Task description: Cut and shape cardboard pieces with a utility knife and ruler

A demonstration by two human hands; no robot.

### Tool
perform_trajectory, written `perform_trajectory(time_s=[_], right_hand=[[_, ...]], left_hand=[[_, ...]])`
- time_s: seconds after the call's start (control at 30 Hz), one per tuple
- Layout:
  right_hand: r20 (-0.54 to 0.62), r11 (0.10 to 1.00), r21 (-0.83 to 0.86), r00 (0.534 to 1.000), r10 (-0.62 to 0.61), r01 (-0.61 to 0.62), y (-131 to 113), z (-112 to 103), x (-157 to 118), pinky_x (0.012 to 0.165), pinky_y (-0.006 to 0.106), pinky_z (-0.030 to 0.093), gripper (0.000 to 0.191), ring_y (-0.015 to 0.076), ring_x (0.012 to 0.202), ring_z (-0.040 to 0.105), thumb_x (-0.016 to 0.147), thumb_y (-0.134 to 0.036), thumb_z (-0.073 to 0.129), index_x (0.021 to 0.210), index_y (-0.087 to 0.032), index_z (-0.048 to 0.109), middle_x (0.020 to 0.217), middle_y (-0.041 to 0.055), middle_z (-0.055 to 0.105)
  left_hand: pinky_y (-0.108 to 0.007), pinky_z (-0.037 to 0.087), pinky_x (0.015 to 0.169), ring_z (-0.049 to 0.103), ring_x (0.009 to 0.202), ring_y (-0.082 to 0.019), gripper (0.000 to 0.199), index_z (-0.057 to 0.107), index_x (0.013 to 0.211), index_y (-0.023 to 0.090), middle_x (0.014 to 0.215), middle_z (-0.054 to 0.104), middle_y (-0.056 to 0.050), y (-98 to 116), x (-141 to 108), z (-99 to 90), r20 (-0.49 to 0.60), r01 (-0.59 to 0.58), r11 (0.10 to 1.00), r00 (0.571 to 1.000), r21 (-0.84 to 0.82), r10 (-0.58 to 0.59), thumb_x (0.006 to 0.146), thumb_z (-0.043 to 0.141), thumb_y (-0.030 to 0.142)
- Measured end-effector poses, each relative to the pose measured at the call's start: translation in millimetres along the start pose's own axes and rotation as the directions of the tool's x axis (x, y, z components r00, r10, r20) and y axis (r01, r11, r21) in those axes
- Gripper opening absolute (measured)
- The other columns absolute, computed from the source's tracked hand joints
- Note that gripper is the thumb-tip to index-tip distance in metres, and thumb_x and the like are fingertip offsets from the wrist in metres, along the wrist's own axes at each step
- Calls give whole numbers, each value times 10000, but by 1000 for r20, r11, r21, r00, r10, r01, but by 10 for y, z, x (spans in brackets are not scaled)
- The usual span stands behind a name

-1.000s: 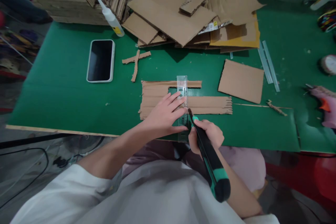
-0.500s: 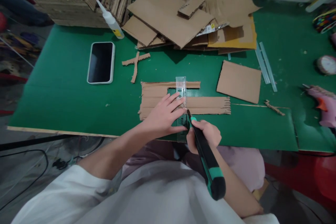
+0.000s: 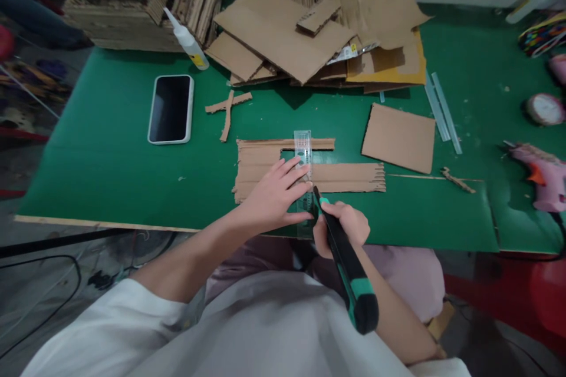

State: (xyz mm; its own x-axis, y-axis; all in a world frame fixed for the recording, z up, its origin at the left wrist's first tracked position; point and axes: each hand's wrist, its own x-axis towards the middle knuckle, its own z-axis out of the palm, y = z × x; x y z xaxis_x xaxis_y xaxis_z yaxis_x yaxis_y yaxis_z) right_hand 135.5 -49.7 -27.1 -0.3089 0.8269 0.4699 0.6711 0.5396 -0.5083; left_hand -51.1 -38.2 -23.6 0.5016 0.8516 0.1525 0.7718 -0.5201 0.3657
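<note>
My left hand (image 3: 276, 194) lies with fingers spread over a clear plastic ruler (image 3: 303, 140), pressing it across a piece of corrugated cardboard (image 3: 349, 178). The cardboard has a notch along its upper side, with a narrow strip above and a wider one below, frayed at the right end. My right hand (image 3: 347, 224) is wrapped round a black and green utility knife (image 3: 349, 268). The knife's tip points away from me, beside the ruler's right edge, at the lower edge of the cardboard. Whether the blade touches the cardboard is too small to tell.
On the green table (image 3: 97, 177) lie a phone (image 3: 170, 109), crossed cardboard strips (image 3: 227, 108), a cardboard square (image 3: 399, 137) and glue sticks (image 3: 442, 109). Behind stand a glue bottle (image 3: 189, 44) and piled cardboard (image 3: 283, 29). A pink glue gun (image 3: 542, 177) and tape roll (image 3: 546, 109) are at right.
The view has shifted slightly. Both hands, the ruler and the knife keep nearly the same places on the cardboard.
</note>
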Motion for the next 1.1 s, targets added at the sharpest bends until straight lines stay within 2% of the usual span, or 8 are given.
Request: perform_trajectory(time_s=[0.1, 0.27, 0.47, 0.63, 0.87, 1.1], right_hand=[[-143, 997, 1, 987, -74, 75, -24, -8, -6, 526, 247, 439, 174, 137, 530, 565, 694, -207, 540, 864, -205, 577, 610, -21, 549], [-168, 993, 39, 981, -100, 108, -57, -26, 28, 509, 232, 454, 189, 113, 504, 541, 690, -160, 540, 873, -192, 570, 602, -33, 545], [-310, 987, 119, 948, -70, 111, -37, 0, -8, 554, 239, 490, 213, 122, 560, 580, 702, -155, 564, 910, -188, 600, 650, -19, 585], [-216, 997, 44, 975, -48, 59, -26, 3, -21, 553, 241, 487, 224, 138, 579, 598, 737, -213, 530, 952, -210, 593, 664, -22, 594], [-121, 997, -63, 991, -53, 45, -39, 2, 37, 509, 227, 440, 160, 122, 511, 562, 716, -217, 537, 872, -217, 574, 621, -34, 568], [-141, 996, -35, 986, -85, 81, -43, -11, 45, 492, 226, 426, 170, 123, 505, 562, 709, -202, 537, 875, -217, 569, 598, -33, 559]], left_hand=[[-560, 278, 1067, 309, 1326, -359, 511, 567, 1140, 141, 1352, 470, -164, 0, -2, 5, -7, -5, 1000, 1000, 11, 5, 801, 574, 523], [-556, 279, 1067, 314, 1322, -359, 517, 566, 1139, 138, 1355, 468, -161, -7, -3, 17, -13, -12, 1000, 1000, 20, 12, 801, 571, 528], [-563, 285, 1061, 317, 1319, -361, 521, 567, 1142, 131, 1350, 472, -166, -2, -1, 0, -12, -11, 1000, 1000, 13, 11, 812, 553, 534], [-561, 284, 1062, 310, 1323, -359, 527, 563, 1151, 135, 1353, 468, -169, 2, 0, -7, -2, -7, 1000, 1000, 8, 7, 806, 562, 534], [-570, 279, 1061, 306, 1325, -363, 520, 567, 1145, 136, 1353, 467, -170, -1, 2, -7, 5, -3, 1000, 1000, -7, 3, 800, 574, 524], [-565, 283, 1061, 311, 1323, -360, 527, 567, 1150, 143, 1351, 469, -168, 1, 4, -7, 4, -1, 1000, 1000, 5, 1, 802, 564, 539]])
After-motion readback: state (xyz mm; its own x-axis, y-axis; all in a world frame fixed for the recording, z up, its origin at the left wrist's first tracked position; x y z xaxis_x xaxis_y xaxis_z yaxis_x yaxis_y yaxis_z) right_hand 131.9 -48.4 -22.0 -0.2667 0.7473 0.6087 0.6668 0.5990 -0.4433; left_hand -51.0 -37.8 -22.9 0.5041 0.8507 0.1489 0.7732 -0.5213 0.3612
